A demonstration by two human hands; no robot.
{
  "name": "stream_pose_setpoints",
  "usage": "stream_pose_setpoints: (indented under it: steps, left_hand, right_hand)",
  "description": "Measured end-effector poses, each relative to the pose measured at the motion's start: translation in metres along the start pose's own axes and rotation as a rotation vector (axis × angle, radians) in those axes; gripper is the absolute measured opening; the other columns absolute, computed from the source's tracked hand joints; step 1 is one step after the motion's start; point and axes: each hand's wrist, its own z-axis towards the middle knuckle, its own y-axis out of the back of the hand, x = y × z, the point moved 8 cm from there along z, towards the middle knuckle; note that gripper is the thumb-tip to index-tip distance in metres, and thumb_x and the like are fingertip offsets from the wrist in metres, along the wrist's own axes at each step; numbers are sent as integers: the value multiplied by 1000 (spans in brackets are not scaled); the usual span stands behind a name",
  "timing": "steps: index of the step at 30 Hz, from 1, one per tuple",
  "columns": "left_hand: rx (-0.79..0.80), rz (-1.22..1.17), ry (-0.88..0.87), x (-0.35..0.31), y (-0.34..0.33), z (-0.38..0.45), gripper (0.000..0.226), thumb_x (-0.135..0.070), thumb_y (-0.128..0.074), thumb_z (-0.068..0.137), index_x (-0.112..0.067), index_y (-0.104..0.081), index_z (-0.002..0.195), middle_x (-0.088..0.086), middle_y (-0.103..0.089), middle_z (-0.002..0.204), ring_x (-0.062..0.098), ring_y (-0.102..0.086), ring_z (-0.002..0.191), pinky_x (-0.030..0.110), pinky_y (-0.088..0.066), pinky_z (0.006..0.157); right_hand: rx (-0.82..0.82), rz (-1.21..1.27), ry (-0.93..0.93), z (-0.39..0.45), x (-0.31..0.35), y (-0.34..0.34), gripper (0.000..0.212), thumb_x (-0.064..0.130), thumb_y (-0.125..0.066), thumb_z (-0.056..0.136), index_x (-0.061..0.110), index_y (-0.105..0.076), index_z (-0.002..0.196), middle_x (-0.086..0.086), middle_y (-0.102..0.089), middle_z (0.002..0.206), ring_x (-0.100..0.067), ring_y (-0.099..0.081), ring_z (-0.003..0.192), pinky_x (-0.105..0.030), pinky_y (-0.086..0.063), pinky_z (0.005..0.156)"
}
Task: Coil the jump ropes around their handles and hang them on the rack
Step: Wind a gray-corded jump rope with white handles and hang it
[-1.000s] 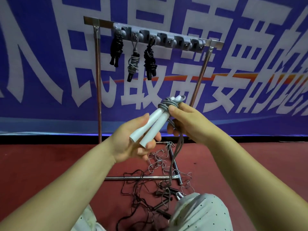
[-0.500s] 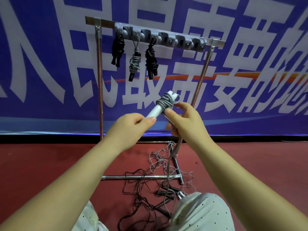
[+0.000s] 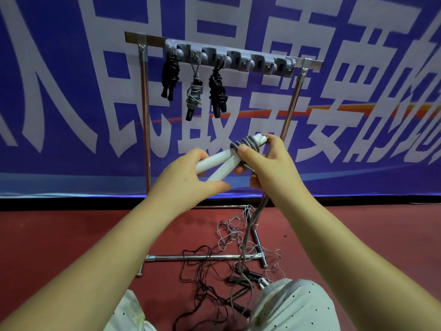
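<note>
Lying nearest the person, in front of the speckled trouser knees [image 3: 293, 304], loose black and grey jump ropes [image 3: 229, 266] are sprawling in a tangle over the red floor [image 3: 59, 247], across the foot bar of the rack [image 3: 202, 257].

Above that tangle, the left hand [image 3: 188, 180] is gripping the near ends of the two white handles [image 3: 217, 164], thumb below and fingers curled over the top. These handles are pointing up and to the right, away from the person, with their far tips aimed toward the rack's right post. The right hand [image 3: 269, 163] is pinching the grey cord [image 3: 247, 143] where it is wound round the far half of the handles, thumb pressing on the turns. From under that hand the unwound cord is trailing straight down to the tangle, so much cord appears to be left to coil.

Further off, the hook strip [image 3: 229, 57] on the rack's top bar is carrying three coiled ropes at its left end: a black bundle [image 3: 170, 78], a grey-wrapped bundle [image 3: 194, 95] and another black bundle [image 3: 217, 91]. Free hooks to the right of these are sitting above and beyond the handles, on the right hand's side, so that hand looks the likelier one for hanging. Behind the rack a blue banner [image 3: 358, 115] is filling the background.
</note>
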Motion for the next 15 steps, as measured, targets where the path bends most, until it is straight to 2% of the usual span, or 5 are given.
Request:
stream_pose_setpoints:
  steps: [3, 6, 10, 12, 15]
  left_hand:
    - [207, -391, 23, -1, -11, -2, 27, -43, -67, 82, -24, -59, 100, 0, -65, 86, 15, -62, 68, 34, -51, 65]
    - [586, -900, 176, -4, -34, -14, 63, -59, -42, 83, -10, -61, 117, 15, -71, 95, 25, -67, 78, 34, -54, 67]
    - [934, -1225, 240, -18, -55, -34, 84, -73, -35, 76, -1, -68, 105, 17, -63, 81, 30, -64, 68, 38, -54, 65]
    - [923, -1229, 246, -23, -58, -36, 82, -75, -29, 81, -5, -70, 92, 9, -55, 67, 21, -53, 55, 31, -47, 56]
    - [680, -1091, 244, -25, -50, -27, 68, -61, -20, 93, -9, -64, 84, 1, -51, 55, 11, -42, 43, 22, -34, 45]
  right_hand:
    - [3, 46, 36, -1, 3, 4, 29, 26, -57, 95, 22, -40, 118, 8, -65, 57, -4, -46, 44, -21, -39, 48]
    - [62, 163, 69, -4, 6, 5, 19, 15, -53, 96, 24, -42, 109, 9, -57, 51, -5, -38, 43, -18, -35, 43]
    - [182, 209, 131, -8, 11, -1, 24, 13, -55, 94, 26, -42, 111, 7, -59, 57, -9, -37, 45, -18, -33, 43]
    - [230, 193, 130, -8, 11, -1, 36, 22, -56, 89, 25, -41, 121, 7, -57, 62, -9, -39, 46, -18, -35, 44]
    - [195, 30, 116, -3, 6, 6, 56, 20, -54, 97, 28, -27, 145, 7, -57, 67, -9, -42, 50, -22, -39, 49]
